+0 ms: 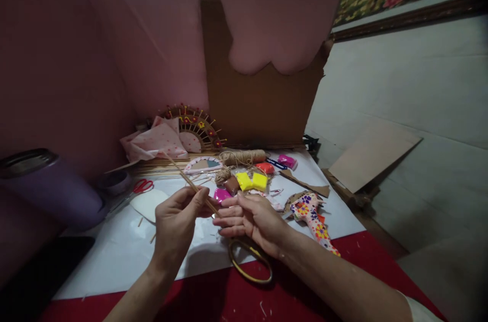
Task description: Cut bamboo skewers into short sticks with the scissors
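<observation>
My left hand (176, 223) pinches a thin wooden stick (183, 173) that slants up and away to the left. My right hand (249, 219) meets the stick's near end, fingers curled around it beside the left thumb. Both hands hover over a white sheet (114, 261) on the red surface. Just beyond the fingers lie yellow clay blocks (251, 181), a pink clay piece (221, 194) and a brown one (231, 185). Under my right wrist lies a gold-rimmed ring (249, 266).
A flower-painted glue gun (312, 215) lies right of my right hand. Twine roll (244, 157), red scissors (142, 186), a purple tumbler (49, 185), a decorated half-circle craft (196, 126) and a tall cardboard piece (255, 108) stand behind. More sticks lie at the back.
</observation>
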The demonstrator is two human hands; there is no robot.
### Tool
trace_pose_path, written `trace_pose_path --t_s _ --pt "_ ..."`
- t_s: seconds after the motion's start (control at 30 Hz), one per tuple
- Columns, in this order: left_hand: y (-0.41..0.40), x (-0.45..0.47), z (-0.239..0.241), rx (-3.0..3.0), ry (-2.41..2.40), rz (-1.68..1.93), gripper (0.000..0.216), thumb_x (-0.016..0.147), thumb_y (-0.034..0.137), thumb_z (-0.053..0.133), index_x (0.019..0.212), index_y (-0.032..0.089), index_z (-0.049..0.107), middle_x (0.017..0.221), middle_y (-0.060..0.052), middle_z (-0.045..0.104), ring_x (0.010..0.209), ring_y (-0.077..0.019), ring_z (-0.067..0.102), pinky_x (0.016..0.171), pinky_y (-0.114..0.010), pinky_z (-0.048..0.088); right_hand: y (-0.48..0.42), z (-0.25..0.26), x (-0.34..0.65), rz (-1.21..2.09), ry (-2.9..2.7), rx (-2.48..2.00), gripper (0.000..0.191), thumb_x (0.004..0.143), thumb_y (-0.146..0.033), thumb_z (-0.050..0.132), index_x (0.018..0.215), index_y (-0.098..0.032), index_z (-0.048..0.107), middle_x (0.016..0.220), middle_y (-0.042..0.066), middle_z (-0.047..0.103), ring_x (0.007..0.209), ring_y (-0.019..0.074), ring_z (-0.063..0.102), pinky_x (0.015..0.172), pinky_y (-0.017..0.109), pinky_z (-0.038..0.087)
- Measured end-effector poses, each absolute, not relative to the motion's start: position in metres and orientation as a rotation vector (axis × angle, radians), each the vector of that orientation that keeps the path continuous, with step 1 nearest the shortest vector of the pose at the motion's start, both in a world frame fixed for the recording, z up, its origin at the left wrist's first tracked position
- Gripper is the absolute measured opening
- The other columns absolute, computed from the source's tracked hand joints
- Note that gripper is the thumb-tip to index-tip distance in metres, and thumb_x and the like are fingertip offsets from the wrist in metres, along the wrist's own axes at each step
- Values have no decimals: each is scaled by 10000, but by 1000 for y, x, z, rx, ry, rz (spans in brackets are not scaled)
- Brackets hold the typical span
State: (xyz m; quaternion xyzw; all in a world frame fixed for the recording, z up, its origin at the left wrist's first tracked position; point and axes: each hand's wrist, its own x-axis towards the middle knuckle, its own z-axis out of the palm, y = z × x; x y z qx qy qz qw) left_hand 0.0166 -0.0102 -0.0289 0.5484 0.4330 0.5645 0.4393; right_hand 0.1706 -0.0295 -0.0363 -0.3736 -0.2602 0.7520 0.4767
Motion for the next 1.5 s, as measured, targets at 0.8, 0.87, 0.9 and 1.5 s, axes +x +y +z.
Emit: trace_pose_path --t_s 0.8,0.87,0.9,1.5 --pt "-37 56 -32 2548 677 1493 151 801 87 550 881 187 631 857 -44 665 895 -187 542 803 -345 437 -13 -34 192 1515 -840 -873 242 689 -334 720 717 -115 621 667 26 668 533 84 604 458 161 457" --pt "-49 69 -30 2683 615 1392 116 807 92 534 788 168 620 787 -53 639 847 -191 529 780 -354 426 -12 -34 192 1531 -774 -845 211 701 -301 714 720 -117 611 655 22 662 558 90 614 510 173 483" --pt "-54 75 -29 2727 639 1373 107 811 112 535 759 162 615 761 -56 627 810 -193 520 756 -358 415 -12 -34 192 1539 -750 -839 201 708 -289 710 724 -116 609 662 28 666 577 99 626 532 181 494" --pt "-59 84 -30 2698 741 1185 203 846 107 418 688 171 528 693 -45 583 707 -182 463 688 -352 355 -8 -31 199 1451 -751 -844 224 706 -310 718 708 -109 619 700 58 700 611 141 675 440 166 477"
